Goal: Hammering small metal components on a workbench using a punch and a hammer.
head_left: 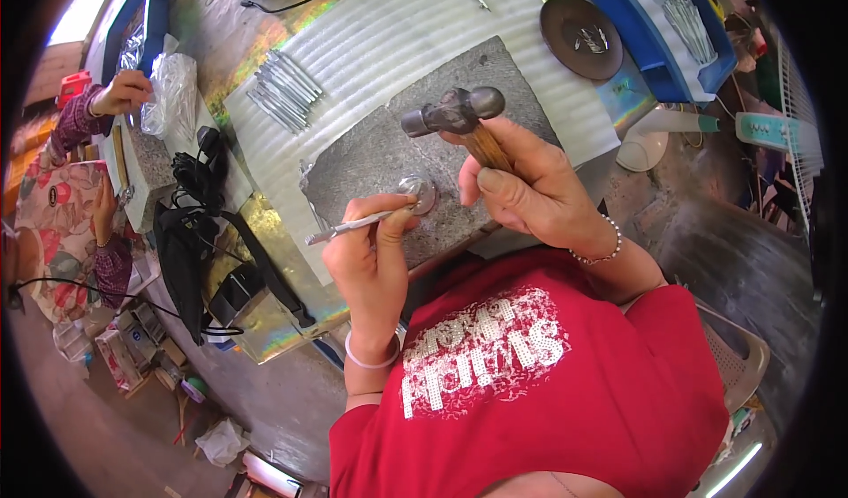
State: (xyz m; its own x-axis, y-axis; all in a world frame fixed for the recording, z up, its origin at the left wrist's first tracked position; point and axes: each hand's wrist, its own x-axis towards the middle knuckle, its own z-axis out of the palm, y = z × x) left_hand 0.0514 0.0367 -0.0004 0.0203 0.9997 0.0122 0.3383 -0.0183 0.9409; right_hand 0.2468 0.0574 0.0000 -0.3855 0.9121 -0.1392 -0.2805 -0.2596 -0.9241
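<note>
My right hand (543,184) is closed round the wooden handle of a ball-peen hammer (455,112), its dark metal head raised above a grey stone slab (353,164). Between the thumb and fingers of my left hand (367,260) a thin silver metal rod (336,230) is pinched. The rod's inner end is at a small round metal piece (426,196) on the slab; whether the two touch is hard to tell. The hammer head is apart from the rod and the round piece.
Several similar silver rods (284,92) lie on a white foam sheet (371,52). A brown round dish (565,26) holds small metal bits, and blue bins (654,48) stand behind it. A black bag (181,268) lies left; another person's hand (124,92) touches plastic wrapping (170,96).
</note>
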